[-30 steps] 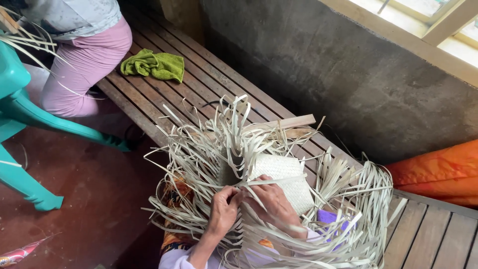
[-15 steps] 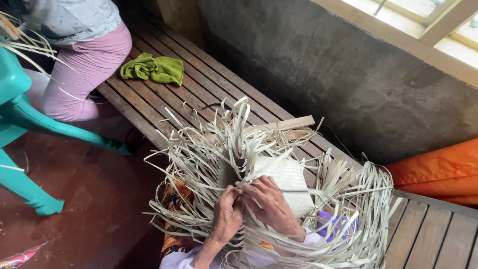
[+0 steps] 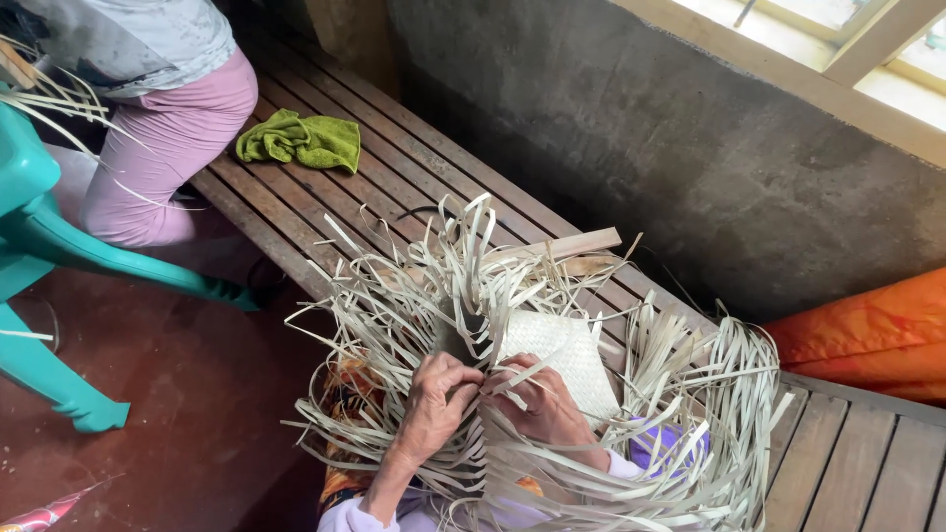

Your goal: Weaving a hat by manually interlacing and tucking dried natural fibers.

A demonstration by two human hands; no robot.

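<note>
A half-woven mat of pale dried leaf strips point(image 3: 562, 360) lies across my lap and the wooden bench point(image 3: 414, 177). Its flat woven patch sits in the middle, and several loose strip ends point(image 3: 414, 286) fan out all around it. My left hand point(image 3: 437, 404) pinches strips at the near left edge of the woven patch. My right hand point(image 3: 542, 409) lies beside it, fingers closed on strips and pressing on the weave. The two hands touch at the fingertips.
A crumpled green cloth point(image 3: 301, 140) lies on the bench's far end. Another person in pink trousers point(image 3: 168, 148) sits there holding strips. A teal plastic chair point(image 3: 39, 246) stands on the brown floor at left. A concrete wall point(image 3: 670, 158) runs behind; orange fabric point(image 3: 877, 335) lies at right.
My hands have drawn closer together at the edge of the woven patch, and the strips around them have shifted slightly. The other person has barely moved.
</note>
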